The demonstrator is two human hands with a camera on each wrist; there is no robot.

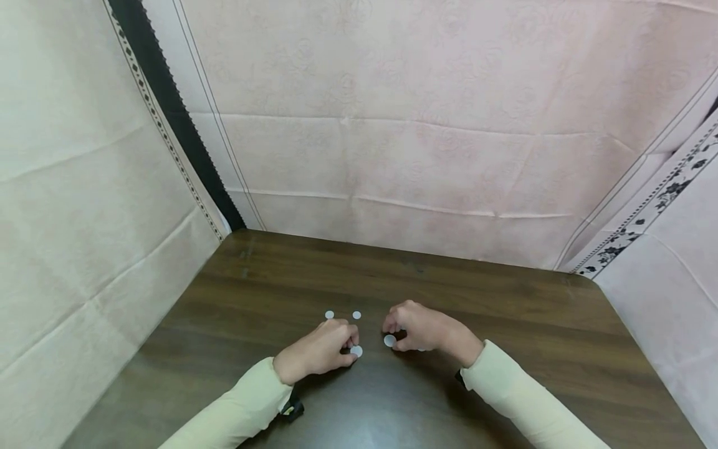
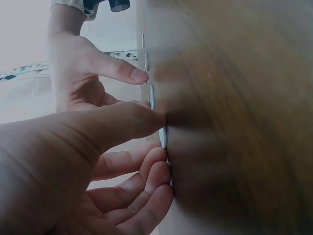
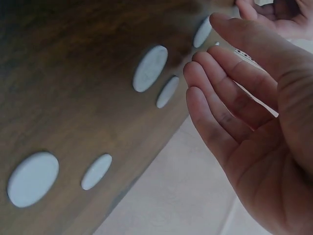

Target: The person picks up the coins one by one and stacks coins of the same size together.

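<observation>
Several flat, round white discs lie on a brown wooden table. My left hand (image 1: pixel 322 349) pinches one white disc (image 1: pixel 356 352) at its edges between thumb and fingertips, low on the tabletop; in the left wrist view the thumb hides part of this disc (image 2: pixel 163 138). To its right, my right hand (image 1: pixel 423 327) is over another white disc (image 1: pixel 389 340). Its thumb and fingers are loosely bent and spread about that disc, with no clear grip. The right wrist view has the disc (image 3: pixel 201 33) just beyond the thumb tip.
Two more discs, a left one (image 1: pixel 330 314) and a right one (image 1: pixel 356 315), lie beyond my left hand. Others, such as a large-looking disc (image 3: pixel 33 179), lie near my right hand. Pale patterned cloth (image 1: pixel 392 156) hangs behind the table (image 1: pixel 477 287) and along both sides.
</observation>
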